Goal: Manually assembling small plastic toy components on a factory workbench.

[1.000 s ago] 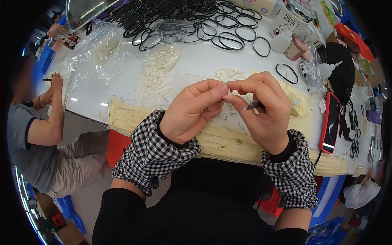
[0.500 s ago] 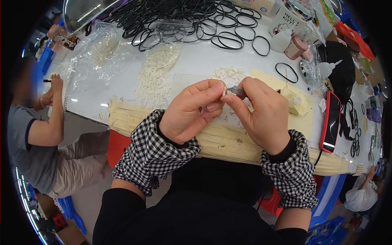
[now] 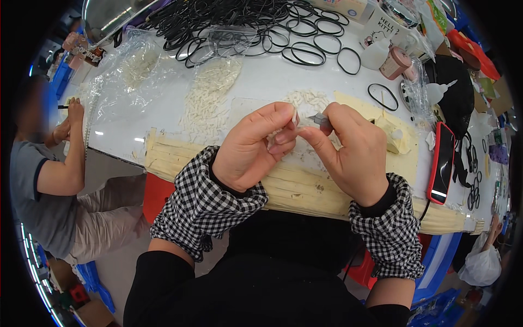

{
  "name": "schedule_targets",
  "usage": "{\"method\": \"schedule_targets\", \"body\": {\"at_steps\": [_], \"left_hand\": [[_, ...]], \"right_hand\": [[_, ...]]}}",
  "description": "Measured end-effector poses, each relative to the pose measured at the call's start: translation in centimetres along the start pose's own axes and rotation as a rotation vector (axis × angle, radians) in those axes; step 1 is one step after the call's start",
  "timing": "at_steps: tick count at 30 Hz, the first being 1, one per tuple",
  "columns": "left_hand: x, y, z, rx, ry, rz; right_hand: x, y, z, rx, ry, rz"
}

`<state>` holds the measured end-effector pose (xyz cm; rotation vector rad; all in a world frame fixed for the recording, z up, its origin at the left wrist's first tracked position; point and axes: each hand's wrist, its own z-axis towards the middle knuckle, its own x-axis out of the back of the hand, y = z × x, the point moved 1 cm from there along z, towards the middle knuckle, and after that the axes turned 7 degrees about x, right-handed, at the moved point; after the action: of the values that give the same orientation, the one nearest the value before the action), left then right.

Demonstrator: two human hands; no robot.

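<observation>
Between the thumb and fingers of my left hand [image 3: 251, 146], a small white piece [image 3: 295, 116] is pinched upright. My right hand [image 3: 355, 151] is closed round a short grey blade [image 3: 318, 117], its tip pointing left toward the white piece with a slight gap between them. How far the blade runs back inside the fingers is hidden. Beyond my hands lies a small heap of similar white pieces [image 3: 306, 99]. A larger heap of white pieces [image 3: 206, 103] spreads from a clear bag to the left.
Yellowish tape [image 3: 310, 188] covers the table's near edge. Black rings [image 3: 218, 20] pile up at the back. A red-framed phone [image 3: 442, 163] lies at right, near a crumpled yellow lump [image 3: 393, 137]. A clear plastic bag [image 3: 136, 68] sits back left. Another person [image 3: 59, 177] works at far left.
The blade has drawn back a little to the right from the white piece, opening a small gap. My left fingers have shifted slightly, and more of the white piece shows.
</observation>
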<state>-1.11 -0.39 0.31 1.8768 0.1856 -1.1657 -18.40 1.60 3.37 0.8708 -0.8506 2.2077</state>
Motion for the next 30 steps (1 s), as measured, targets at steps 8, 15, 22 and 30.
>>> {"method": "schedule_targets", "body": {"at_steps": [8, 15, 22, 30], "left_hand": [[0.6, 0.6, -0.1, -0.143, 0.215, -0.35], [0.9, 0.6, -0.2, -0.197, 0.261, -0.318], [0.9, 0.6, -0.1, -0.208, 0.294, -0.311], [0.7, 0.4, 0.0, -0.132, 0.273, -0.224]], "right_hand": [[-1.2, 0.5, -0.6, 0.049, -0.096, 0.12], [-1.8, -0.3, -0.2, 0.066, -0.271, 0.025], [-2.1, 0.0, -0.5, 0.042, -0.258, 0.012], [-1.4, -0.1, 0.2, 0.056, -0.091, 0.06]]}}
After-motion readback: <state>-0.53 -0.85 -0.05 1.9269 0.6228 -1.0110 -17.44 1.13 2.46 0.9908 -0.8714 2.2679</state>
